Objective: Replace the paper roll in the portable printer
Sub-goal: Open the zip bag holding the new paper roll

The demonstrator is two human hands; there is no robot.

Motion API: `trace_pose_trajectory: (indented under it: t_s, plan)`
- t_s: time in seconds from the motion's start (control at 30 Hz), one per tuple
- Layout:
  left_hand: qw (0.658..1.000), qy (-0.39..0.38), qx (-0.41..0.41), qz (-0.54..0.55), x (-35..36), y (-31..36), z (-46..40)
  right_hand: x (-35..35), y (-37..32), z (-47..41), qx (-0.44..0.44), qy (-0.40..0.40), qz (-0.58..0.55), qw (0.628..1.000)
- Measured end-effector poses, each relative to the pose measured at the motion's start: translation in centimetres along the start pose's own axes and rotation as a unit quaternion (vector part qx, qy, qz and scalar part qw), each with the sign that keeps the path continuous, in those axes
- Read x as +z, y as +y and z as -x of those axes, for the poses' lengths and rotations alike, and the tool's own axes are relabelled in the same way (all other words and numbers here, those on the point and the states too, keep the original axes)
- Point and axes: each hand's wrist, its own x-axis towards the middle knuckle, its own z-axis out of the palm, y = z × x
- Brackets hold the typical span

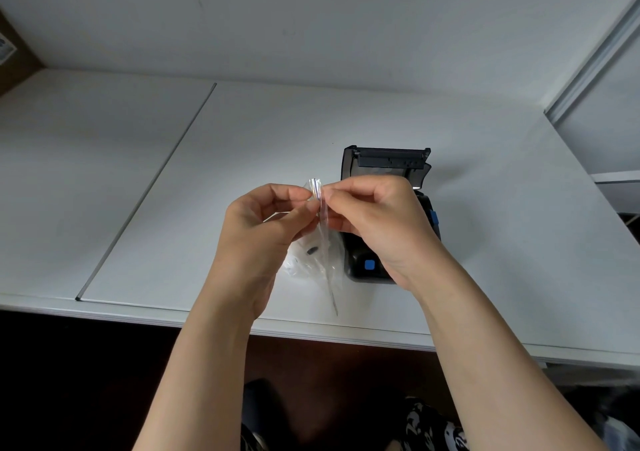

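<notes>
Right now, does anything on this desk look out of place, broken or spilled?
Nothing stands out. The printer sits squarely on the white table with its lid swung open, as a roll change needs. Both hands, left hand and right hand, pinch the top of a clear plastic wrapper; no tear or spill shows.

No text, brand, number or sign can be read anywhere: the black printer (388, 208) shows only plain blue buttons (369, 264) (no legible marking), and the label at the left edge (5, 47) is too blurred to read.
</notes>
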Motion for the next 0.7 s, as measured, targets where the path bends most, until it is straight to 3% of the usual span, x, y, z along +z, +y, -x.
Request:
trace_pose_trajectory:
  t_s: [0.7]
  plan:
    - [0.999, 0.012, 0.037, -0.034, 0.01, -0.19, -0.2, 0.1, -0.15, 0.3, -0.005, 0.011, 0.071, 0.997]
